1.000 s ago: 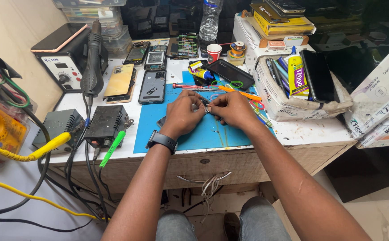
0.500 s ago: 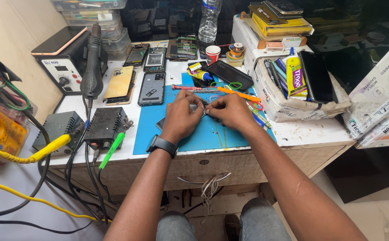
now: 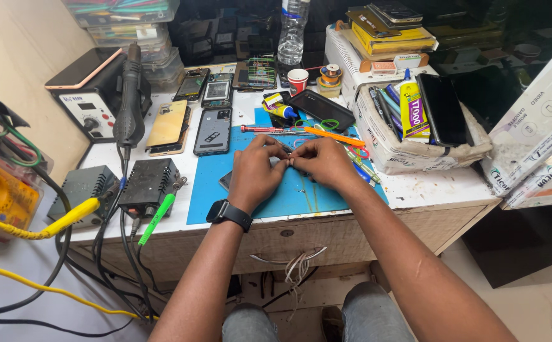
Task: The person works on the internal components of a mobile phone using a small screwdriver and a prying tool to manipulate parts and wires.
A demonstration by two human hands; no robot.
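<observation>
Both hands meet over the blue mat (image 3: 250, 196) near the front of the counter (image 3: 428, 187). The left hand (image 3: 255, 174) and the right hand (image 3: 319, 161) have their fingertips pinched together on a small part (image 3: 290, 163) between them, too tiny and too covered to name. A dark phone (image 3: 226, 180) pokes out from under the left hand, flat on the mat.

By my reckoning the part is light, stiff and easily lost or bent, so a fingertip pinch at its edges suits it (a firm squeeze looks risky). The phone, being thin and glassy, is best held by its long sides.

To the right sits a white box (image 3: 390, 149) with dark lettering on its wall, stuffed with a yellow tube (image 3: 413, 111) bearing red print. Farther right lean pale cartons (image 3: 532, 136) with printed icons. A small red cup (image 3: 297, 80) stands behind the mat, and yellow flat boxes (image 3: 393, 38) are stacked at the back.
</observation>
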